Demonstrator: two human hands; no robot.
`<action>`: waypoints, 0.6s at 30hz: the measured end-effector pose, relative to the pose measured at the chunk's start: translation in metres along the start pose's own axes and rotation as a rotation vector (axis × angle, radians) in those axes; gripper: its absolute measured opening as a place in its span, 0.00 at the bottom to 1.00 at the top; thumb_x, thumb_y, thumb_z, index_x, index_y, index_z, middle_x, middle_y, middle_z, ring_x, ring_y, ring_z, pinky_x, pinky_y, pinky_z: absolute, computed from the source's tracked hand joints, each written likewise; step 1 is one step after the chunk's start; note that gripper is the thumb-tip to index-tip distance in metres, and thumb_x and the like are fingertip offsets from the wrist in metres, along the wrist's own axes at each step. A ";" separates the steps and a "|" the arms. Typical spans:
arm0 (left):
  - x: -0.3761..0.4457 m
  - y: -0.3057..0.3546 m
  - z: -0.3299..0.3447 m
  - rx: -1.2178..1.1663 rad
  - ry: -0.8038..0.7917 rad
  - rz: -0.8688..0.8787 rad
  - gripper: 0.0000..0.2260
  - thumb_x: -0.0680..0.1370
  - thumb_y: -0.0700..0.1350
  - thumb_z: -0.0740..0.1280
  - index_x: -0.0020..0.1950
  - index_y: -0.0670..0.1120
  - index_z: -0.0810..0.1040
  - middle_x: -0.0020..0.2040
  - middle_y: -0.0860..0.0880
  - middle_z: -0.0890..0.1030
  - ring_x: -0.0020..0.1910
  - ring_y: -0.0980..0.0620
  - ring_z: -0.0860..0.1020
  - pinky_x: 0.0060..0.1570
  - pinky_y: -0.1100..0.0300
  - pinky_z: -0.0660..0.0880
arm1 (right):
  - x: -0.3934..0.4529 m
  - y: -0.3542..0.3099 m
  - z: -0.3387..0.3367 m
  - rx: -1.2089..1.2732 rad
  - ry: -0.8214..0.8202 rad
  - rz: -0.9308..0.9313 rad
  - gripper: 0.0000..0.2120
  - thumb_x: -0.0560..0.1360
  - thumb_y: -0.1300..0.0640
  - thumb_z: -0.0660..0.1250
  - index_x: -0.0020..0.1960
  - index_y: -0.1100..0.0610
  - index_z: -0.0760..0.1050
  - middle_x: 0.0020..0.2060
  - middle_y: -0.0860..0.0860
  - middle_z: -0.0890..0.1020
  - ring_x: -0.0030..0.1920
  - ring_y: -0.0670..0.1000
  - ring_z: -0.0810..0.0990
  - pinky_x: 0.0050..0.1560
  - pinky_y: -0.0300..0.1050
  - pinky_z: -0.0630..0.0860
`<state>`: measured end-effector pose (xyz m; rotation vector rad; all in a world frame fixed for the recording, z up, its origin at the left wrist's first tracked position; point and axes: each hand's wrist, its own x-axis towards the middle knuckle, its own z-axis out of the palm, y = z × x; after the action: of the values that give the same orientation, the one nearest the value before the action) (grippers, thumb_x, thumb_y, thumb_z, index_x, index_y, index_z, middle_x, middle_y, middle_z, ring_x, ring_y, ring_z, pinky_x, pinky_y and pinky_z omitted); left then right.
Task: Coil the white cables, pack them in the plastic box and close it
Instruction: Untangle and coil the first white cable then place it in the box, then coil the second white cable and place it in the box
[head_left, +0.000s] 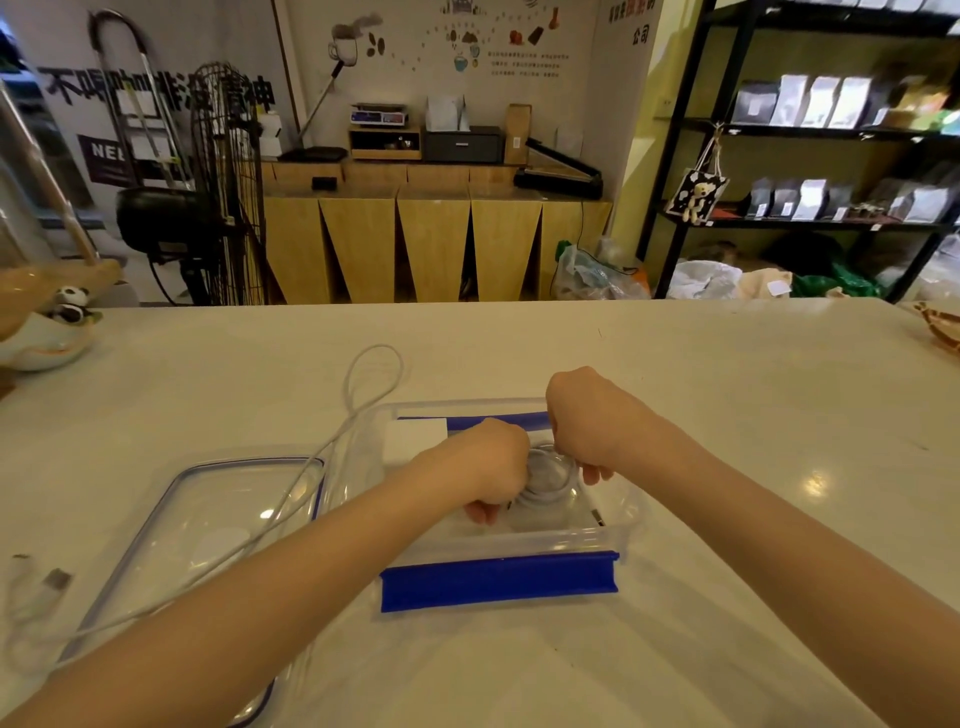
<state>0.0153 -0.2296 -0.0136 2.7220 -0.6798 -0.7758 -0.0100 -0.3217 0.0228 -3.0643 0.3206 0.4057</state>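
A clear plastic box (618, 525) with blue clips stands open on the table in front of me. Inside it lies a coiled white cable (550, 475). My left hand (493, 467) and my right hand (587, 421) both reach into the box, fingers curled on the coil from either side. The clear lid (208, 519) with a blue seal lies flat to the left of the box. A second white cable (363, 395) runs loose from a loop behind the box, over the lid, to a USB plug (54, 579) at the far left.
A white bowl with a panda figure (52, 332) sits at the table's left edge. A brown patterned object (940, 327) lies at the right edge. Beyond the table stand a fan, wooden cabinets and black shelves.
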 end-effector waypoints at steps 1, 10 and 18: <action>0.000 0.000 0.000 -0.009 0.005 0.010 0.05 0.78 0.38 0.57 0.45 0.40 0.72 0.32 0.44 0.76 0.27 0.51 0.75 0.29 0.61 0.74 | 0.000 0.000 0.001 -0.015 -0.003 0.002 0.18 0.71 0.68 0.67 0.29 0.60 0.61 0.27 0.54 0.72 0.34 0.54 0.78 0.36 0.43 0.76; -0.007 -0.002 -0.008 -0.128 0.024 0.006 0.10 0.80 0.43 0.54 0.48 0.39 0.72 0.30 0.44 0.76 0.25 0.50 0.75 0.29 0.61 0.75 | 0.004 0.004 -0.008 -0.001 -0.007 -0.002 0.07 0.71 0.64 0.70 0.42 0.63 0.71 0.38 0.56 0.79 0.32 0.52 0.77 0.30 0.39 0.72; -0.018 -0.014 -0.018 -0.249 0.073 0.032 0.11 0.79 0.44 0.56 0.56 0.39 0.72 0.45 0.41 0.81 0.32 0.48 0.81 0.31 0.59 0.78 | 0.010 0.000 -0.010 0.129 0.085 -0.096 0.09 0.71 0.67 0.68 0.50 0.63 0.76 0.42 0.59 0.82 0.41 0.57 0.83 0.40 0.47 0.81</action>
<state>0.0167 -0.2073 0.0048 2.4955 -0.5679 -0.6988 0.0019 -0.3240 0.0296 -2.9602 0.1923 0.2415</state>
